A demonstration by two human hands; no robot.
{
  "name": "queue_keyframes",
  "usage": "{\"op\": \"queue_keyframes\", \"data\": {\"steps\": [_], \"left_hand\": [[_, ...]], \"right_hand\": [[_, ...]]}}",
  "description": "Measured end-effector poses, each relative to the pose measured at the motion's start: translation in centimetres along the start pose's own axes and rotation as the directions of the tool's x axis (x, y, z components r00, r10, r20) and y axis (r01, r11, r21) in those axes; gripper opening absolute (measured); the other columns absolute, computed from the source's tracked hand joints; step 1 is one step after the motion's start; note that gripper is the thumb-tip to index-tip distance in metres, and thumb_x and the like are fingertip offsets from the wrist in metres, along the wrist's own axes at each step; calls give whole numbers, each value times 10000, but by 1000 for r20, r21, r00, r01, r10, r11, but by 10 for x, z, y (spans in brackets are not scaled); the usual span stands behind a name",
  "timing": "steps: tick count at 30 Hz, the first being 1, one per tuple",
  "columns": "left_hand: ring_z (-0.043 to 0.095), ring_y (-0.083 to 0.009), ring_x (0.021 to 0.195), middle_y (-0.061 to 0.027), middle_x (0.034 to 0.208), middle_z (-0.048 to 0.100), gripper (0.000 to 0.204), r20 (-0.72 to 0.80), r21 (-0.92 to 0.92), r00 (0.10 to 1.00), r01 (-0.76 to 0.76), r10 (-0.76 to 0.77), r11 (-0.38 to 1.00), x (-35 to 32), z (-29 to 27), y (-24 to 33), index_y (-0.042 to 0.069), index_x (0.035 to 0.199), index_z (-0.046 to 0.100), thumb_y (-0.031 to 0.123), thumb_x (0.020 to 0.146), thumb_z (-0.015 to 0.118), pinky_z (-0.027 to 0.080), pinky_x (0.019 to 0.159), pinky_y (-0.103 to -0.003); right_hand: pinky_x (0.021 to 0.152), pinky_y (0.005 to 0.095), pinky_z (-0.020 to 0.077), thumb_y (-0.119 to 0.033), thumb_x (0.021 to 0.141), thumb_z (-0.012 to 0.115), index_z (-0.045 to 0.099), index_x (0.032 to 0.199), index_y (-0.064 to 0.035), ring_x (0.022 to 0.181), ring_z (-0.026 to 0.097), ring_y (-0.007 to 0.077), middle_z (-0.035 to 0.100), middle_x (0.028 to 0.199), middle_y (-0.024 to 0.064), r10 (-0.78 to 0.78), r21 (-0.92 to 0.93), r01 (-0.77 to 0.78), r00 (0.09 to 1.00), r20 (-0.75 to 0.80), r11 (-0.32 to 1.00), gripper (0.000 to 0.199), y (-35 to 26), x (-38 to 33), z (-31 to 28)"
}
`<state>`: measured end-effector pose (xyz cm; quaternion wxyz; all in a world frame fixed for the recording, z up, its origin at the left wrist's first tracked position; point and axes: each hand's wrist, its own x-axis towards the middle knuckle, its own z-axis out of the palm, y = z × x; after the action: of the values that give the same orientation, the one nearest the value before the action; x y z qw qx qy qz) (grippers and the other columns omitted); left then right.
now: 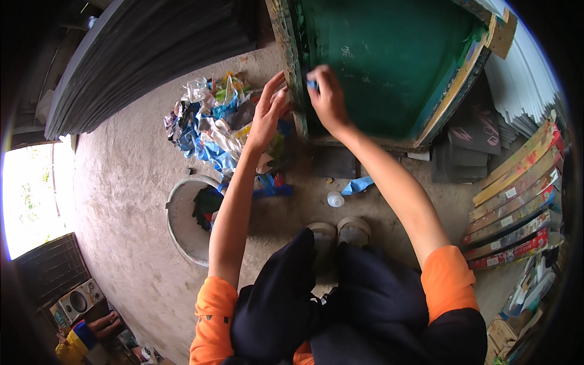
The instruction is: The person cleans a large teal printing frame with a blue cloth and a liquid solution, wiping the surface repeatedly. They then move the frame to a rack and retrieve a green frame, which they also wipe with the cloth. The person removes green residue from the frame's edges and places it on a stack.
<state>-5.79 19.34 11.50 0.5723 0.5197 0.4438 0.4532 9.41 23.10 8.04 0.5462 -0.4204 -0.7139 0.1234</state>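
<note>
A screen-printing frame (pixel 389 67) with dark green mesh and worn wooden edges stands ahead of me, slightly tilted. My right hand (pixel 329 100) is curled over its left part, near the inner edge, with a small blue thing (pixel 312 84) between the fingers. That hand is a little blurred, and most of what it holds is hidden. Along the outside of the frame's left wooden bar (pixel 288 55) lies my left hand (pixel 267 112), fingers stretched out and apart, fingertips against or very near the wood. Small pale marks show on the mesh.
Crumpled plastic wrappers (pixel 210 131) are heaped left of the frame, above a white bucket (pixel 182 225). A clear cup (pixel 335 199) and a blue scrap (pixel 358 185) lie before my shoes. Dark sheets (pixel 152 55) are stacked far left; wooden-handled squeegees (pixel 517 194) stand right. Another person (pixel 82 340) is lower left.
</note>
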Motion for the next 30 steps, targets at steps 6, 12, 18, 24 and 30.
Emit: {"op": "queue_keyframes", "data": {"steps": [6,12,18,24,30], "left_hand": [[320,-238,1298,-74,1441,279,527,0,3,1000,0,0,1000,-1,-2,-5,129,1413,268,335,959,441,337,1026,-377],[466,-137,1075,-46,1381,347,514,-2,-23,999,-47,47,999,1,-2,-19,144,1412,251,262,958,462,406,893,-303],[491,-96,932,-42,1263,431,534,11,46,992,-123,123,991,6,-3,-25,149,1418,221,235,955,472,412,815,-263],[459,-135,1085,-48,1344,374,539,24,35,997,-69,68,997,5,-9,-31,169,1417,236,245,946,487,403,892,-302],[291,-224,1308,-47,1439,268,555,48,-17,998,-39,40,999,-2,-6,-13,183,1411,260,290,927,512,352,997,-385]], "right_hand": [[755,396,486,100,706,550,531,959,-14,943,558,334,540,977,153,105,-133,-57,916,388,990,278,38,-99,-35],[777,367,490,40,704,567,536,947,-9,932,547,280,548,938,113,-66,-212,171,902,426,962,250,29,-84,-22],[784,289,490,-36,710,544,547,848,-73,932,528,205,528,860,45,-201,-223,430,741,640,875,143,40,-104,-16],[762,281,520,-26,690,565,584,898,-58,959,548,220,575,904,44,-241,-285,527,719,652,801,211,50,-116,-49],[705,346,524,54,713,538,633,834,4,866,579,253,628,847,113,304,-712,89,862,406,697,162,57,-113,-178]]}}
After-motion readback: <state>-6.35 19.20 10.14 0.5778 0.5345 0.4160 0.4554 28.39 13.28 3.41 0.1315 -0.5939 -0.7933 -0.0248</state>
